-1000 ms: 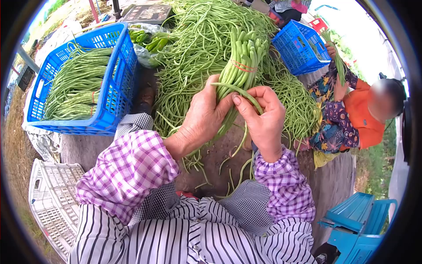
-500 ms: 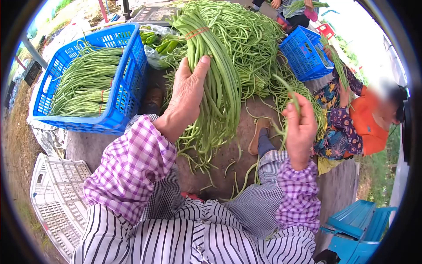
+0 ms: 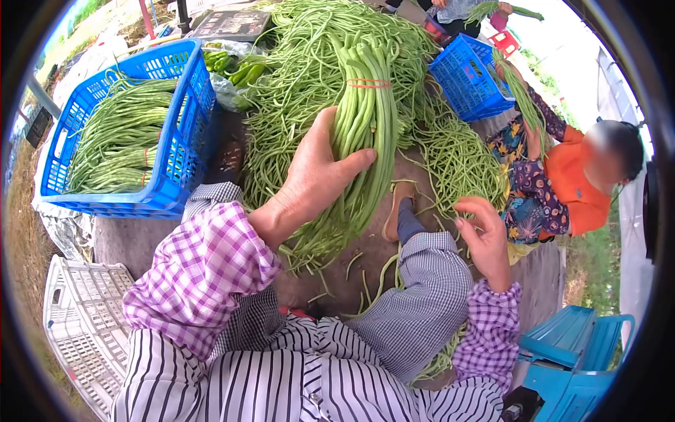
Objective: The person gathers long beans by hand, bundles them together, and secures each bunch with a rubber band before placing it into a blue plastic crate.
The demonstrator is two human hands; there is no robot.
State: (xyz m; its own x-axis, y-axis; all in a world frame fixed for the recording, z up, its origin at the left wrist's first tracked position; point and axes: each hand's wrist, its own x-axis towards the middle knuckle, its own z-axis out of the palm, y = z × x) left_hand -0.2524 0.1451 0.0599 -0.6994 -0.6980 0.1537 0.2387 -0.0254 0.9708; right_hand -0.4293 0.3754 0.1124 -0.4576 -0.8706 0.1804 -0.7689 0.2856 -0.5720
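Observation:
My left hand (image 3: 320, 172) is wrapped round a thick bundle of long beans (image 3: 365, 116), its thumb across the front. A red rubber band (image 3: 368, 83) circles the bundle near its upper end, and the lower ends bend down toward the ground. To the right of the bundle, my right hand (image 3: 487, 243) is raised with thumb and fingers apart and nothing between them. Behind the bundle spreads a large heap of loose long beans (image 3: 288, 98). More loose beans (image 3: 464, 165) lie beyond my right hand.
A blue crate (image 3: 186, 141) with banded bean bundles stands at left, near bagged green peppers (image 3: 246, 72). A white crate (image 3: 84, 316) sits lower left, a teal plastic stool (image 3: 562, 359) lower right. Another blue crate (image 3: 457, 77) is near a co-worker (image 3: 580, 183) holding beans. Another person sits at the top.
The bundle has moved right and turned more upright in my left hand. The single bean that my right hand pinched is gone from its fingers, which have parted.

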